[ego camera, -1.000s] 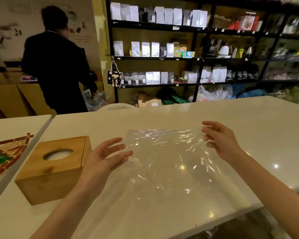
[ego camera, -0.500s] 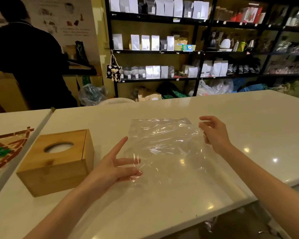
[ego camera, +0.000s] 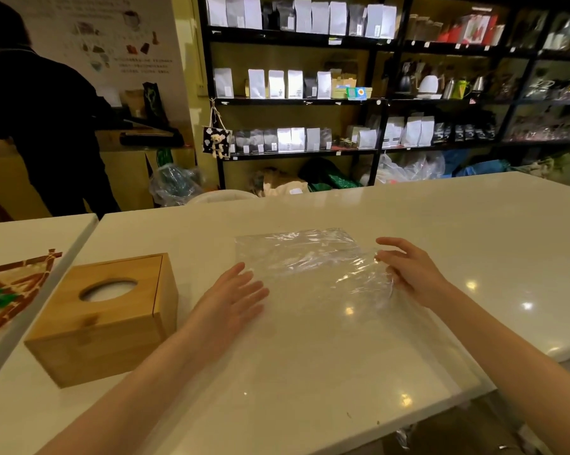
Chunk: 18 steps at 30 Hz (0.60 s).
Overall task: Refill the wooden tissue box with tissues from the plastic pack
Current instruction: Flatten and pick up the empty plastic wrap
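The clear plastic pack is lying flat and empty on the white surface, right of the wooden tissue box. Left hand rests open on its left edge, and the right hand has its fingers loosely pinching the crinkled right edge.

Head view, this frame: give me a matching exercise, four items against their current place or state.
Items:
1. wooden tissue box
2. plastic pack
3. left hand
4. right hand

States:
A. fingers curled on the crinkled right edge of the film
B. closed, white showing in its round top hole
C. flat and open, palm down at the film's left edge
D. clear, empty-looking, spread on the white counter

Pairs: 1-B, 2-D, 3-C, 4-A
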Tool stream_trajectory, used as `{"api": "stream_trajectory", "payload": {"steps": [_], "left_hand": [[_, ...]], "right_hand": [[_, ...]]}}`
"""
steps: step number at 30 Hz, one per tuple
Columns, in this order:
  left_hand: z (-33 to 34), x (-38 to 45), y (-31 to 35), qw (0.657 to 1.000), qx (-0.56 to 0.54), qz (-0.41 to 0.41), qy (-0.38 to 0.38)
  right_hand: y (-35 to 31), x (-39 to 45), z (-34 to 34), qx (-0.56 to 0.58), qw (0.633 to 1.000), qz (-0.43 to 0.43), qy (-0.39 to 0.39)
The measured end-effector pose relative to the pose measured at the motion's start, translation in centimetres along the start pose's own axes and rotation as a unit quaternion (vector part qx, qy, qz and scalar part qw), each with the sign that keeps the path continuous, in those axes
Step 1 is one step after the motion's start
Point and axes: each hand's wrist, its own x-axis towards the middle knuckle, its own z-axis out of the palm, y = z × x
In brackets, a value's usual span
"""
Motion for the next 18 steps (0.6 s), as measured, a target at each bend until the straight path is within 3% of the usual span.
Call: {"api": "stream_trajectory", "payload": {"steps": [3, 6, 10, 15, 18], "left_hand": [[0.4, 2.5, 0.2, 0.998, 0.007, 0.021, 0.062], [0.7, 3.4, 0.3, 0.988, 0.113, 0.054, 0.094], [1.7, 3.0, 1.5, 0.954, 0.248, 0.133, 0.109], [3.1, 1.5, 5.3, 0.851, 0.413, 0.281, 0.162], [3.6, 0.5, 7.9, 0.778, 0.460, 0.382, 0.194]], "right_hand": [[-0.4, 0.0, -0.3, -0.020, 0.998, 0.016, -0.051], [-0.9, 0.0, -0.6, -0.063, 0.995, 0.026, -0.077], [-2.2, -0.3, -0.9, -0.133, 0.989, -0.032, -0.060], [-5.2, -0.6, -0.5, -0.146, 0.979, -0.142, 0.011], [-7.6, -1.1, -0.2, -0.200, 0.954, -0.217, 0.055]]}}
